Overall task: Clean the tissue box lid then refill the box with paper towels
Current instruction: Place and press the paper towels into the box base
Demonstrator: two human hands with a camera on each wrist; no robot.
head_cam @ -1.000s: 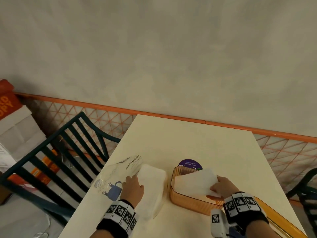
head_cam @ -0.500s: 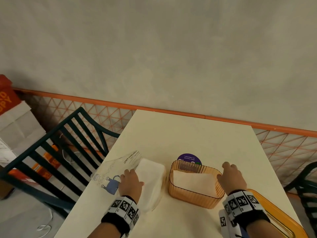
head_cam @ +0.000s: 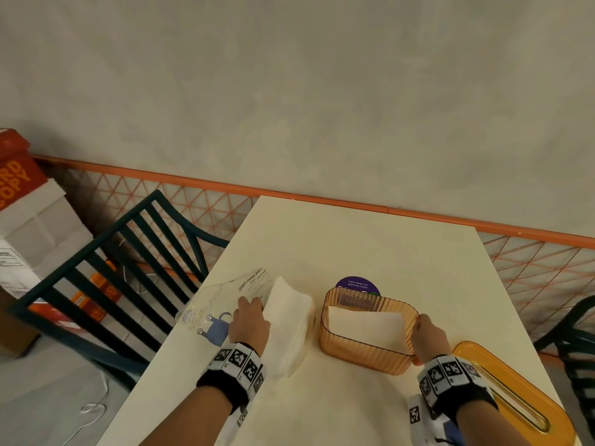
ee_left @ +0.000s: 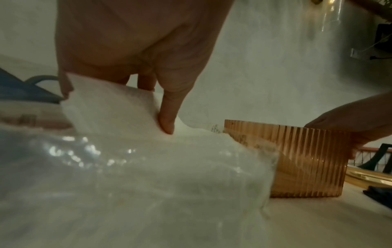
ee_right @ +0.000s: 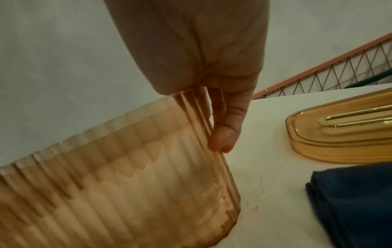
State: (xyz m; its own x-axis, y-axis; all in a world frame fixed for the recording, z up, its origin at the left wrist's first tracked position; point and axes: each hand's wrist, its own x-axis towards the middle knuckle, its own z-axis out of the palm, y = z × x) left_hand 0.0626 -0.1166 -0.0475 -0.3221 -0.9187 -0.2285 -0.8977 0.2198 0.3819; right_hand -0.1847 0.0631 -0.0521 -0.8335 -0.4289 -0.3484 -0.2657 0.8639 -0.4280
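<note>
The ribbed orange tissue box [head_cam: 363, 349] stands open on the table with white paper towels [head_cam: 363, 323] lying inside. My right hand [head_cam: 426, 336] grips its right end, the thumb [ee_right: 224, 134] pressed on the outer wall [ee_right: 127, 193]. To the left lies a stack of paper towels [head_cam: 289, 320] half out of its clear wrapper [head_cam: 222, 304]. My left hand [head_cam: 249, 320] pinches a wad of sheets [ee_left: 106, 107] from the stack's top, thumb [ee_left: 167, 120] on the near side. The orange lid [head_cam: 508, 391] with its slot lies at the right front.
A folded dark blue cloth [ee_right: 350, 201] lies by my right wrist, beside the lid [ee_right: 339, 134]. A purple round sticker [head_cam: 357, 286] sits behind the box. A dark slatted chair [head_cam: 106, 268] stands left of the table [head_cam: 354, 239]; an orange mesh rail [head_cam: 531, 268] runs behind.
My right hand let go of a towel inside the box, drew out to the right and now grips the box's right end. The left hand stayed on the stack.
</note>
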